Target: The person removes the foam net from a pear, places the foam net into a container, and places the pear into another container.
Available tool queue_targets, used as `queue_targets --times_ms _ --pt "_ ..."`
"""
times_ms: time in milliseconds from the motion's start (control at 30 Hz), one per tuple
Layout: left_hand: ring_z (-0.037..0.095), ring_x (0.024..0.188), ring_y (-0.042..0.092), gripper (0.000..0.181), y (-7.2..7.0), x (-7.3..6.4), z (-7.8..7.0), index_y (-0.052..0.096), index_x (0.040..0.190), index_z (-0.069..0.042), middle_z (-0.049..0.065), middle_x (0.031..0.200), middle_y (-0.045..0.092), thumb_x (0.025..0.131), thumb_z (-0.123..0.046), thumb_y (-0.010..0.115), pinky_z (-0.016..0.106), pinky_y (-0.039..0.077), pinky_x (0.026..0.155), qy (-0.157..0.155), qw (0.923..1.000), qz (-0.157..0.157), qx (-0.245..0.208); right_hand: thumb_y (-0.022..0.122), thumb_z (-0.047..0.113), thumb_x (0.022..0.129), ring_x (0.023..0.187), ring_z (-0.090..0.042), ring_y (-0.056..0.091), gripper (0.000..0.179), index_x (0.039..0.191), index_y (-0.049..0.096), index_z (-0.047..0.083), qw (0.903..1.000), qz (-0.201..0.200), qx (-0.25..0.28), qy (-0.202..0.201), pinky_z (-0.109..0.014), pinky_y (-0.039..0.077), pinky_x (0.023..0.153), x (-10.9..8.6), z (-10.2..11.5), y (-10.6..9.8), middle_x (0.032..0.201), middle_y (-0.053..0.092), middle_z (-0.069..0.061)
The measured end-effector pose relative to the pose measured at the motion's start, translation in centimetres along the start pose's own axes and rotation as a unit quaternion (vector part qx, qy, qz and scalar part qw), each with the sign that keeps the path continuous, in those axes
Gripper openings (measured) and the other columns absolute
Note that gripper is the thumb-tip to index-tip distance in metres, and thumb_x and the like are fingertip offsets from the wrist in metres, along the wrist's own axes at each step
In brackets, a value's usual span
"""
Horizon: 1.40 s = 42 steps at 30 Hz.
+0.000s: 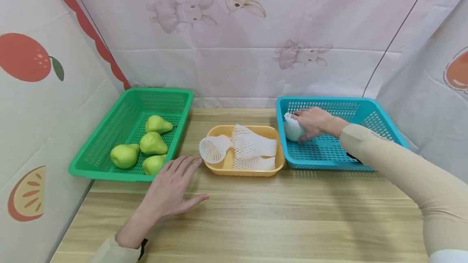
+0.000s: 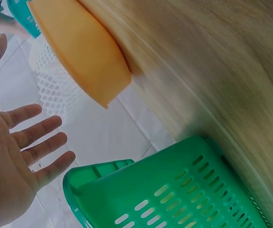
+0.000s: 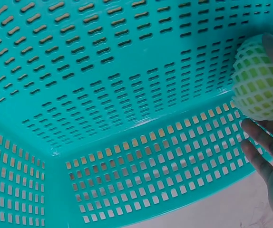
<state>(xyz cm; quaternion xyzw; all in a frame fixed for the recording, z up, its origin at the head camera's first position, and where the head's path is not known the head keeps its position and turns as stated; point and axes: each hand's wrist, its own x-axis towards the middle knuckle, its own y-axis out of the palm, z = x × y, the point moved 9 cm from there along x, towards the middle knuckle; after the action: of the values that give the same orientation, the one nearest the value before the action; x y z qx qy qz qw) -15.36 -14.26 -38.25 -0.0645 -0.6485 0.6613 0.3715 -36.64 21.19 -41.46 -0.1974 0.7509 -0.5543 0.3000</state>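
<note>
In the head view, my right hand (image 1: pixel 312 121) reaches into the blue basket (image 1: pixel 393 123) and holds a pear in a white foam net (image 1: pixel 293 129) at the basket's left end. Green skin shows through the mesh of the netted pear (image 3: pixel 262 80) in the right wrist view, with the thumb on one side and fingers at the other. My left hand (image 1: pixel 170 188) hovers with spread fingers between the green basket and the yellow tray, holding nothing. Several green pears (image 1: pixel 153 143) lie in the green basket (image 1: pixel 85 149). White foam nets (image 1: pixel 254 143) lie in the yellow tray (image 1: pixel 245 172).
All three containers stand in a row on the wood-grain table (image 1: pixel 263 218), the yellow tray between the two baskets. Behind them hangs a pale curtain (image 1: pixel 234 72) with rabbit prints. Fruit-printed sheets (image 1: pixel 22 121) close off the sides.
</note>
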Motion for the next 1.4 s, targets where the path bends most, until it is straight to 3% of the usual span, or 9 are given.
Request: queue_targets --times_ms 267,567,900,1133,1400 --pt "0.037 0.128 0.064 0.099 -0.1 0.0 0.0 0.059 0.146 -0.007 0.017 0.140 0.067 0.080 -0.080 0.067 0.054 0.057 0.104 0.001 1.0000 0.000 -0.001 0.089 0.051 0.076 0.128 -0.046 0.062 0.098 0.148 0.050 -0.002 0.9999 -0.007 0.009 0.009 -0.061 0.055 0.106 -0.1 -0.2 -0.2 0.141 0.062 -0.027" --pt "0.037 0.129 0.064 0.098 -0.2 0.0 -0.1 0.060 0.145 -0.007 0.017 0.140 0.066 0.080 -0.080 0.068 0.054 0.056 0.105 0.002 1.0000 -0.003 -0.003 0.088 0.054 0.073 0.132 -0.047 0.059 0.104 0.150 0.048 -0.002 0.9999 -0.008 -0.004 0.012 -0.062 0.053 0.108 -0.4 -0.4 -0.5 0.143 0.060 -0.028" --pt "0.037 0.128 0.064 0.098 -0.3 0.1 -0.1 0.060 0.144 -0.007 0.017 0.139 0.067 0.079 -0.080 0.069 0.053 0.057 0.103 0.002 1.0000 -0.004 0.000 0.088 0.056 0.072 0.127 -0.044 0.060 0.099 0.145 0.052 -0.001 0.9987 -0.041 -0.029 0.011 -0.060 0.055 0.105 -1.6 -0.6 -2.4 0.137 0.062 -0.025" --pt "0.037 0.127 0.064 0.098 -0.4 0.1 -0.2 0.061 0.144 -0.007 0.017 0.138 0.068 0.079 -0.080 0.068 0.053 0.057 0.103 0.004 1.0000 -0.005 0.003 0.088 0.055 0.071 0.117 -0.041 0.062 0.097 0.143 0.054 0.000 0.9972 -0.066 -0.015 0.031 -0.058 0.058 0.096 -2.2 -1.4 -3.9 0.133 0.063 -0.023" --pt "0.037 0.128 0.064 0.098 -0.4 0.2 -0.3 0.061 0.145 -0.008 0.017 0.138 0.067 0.080 -0.080 0.067 0.053 0.056 0.105 0.002 1.0000 0.002 0.003 0.086 0.055 0.071 0.110 -0.038 0.064 0.084 0.129 0.060 0.000 0.9938 -0.100 -0.006 0.048 -0.056 0.060 0.095 -3.0 -1.2 -5.4 0.123 0.065 -0.020"
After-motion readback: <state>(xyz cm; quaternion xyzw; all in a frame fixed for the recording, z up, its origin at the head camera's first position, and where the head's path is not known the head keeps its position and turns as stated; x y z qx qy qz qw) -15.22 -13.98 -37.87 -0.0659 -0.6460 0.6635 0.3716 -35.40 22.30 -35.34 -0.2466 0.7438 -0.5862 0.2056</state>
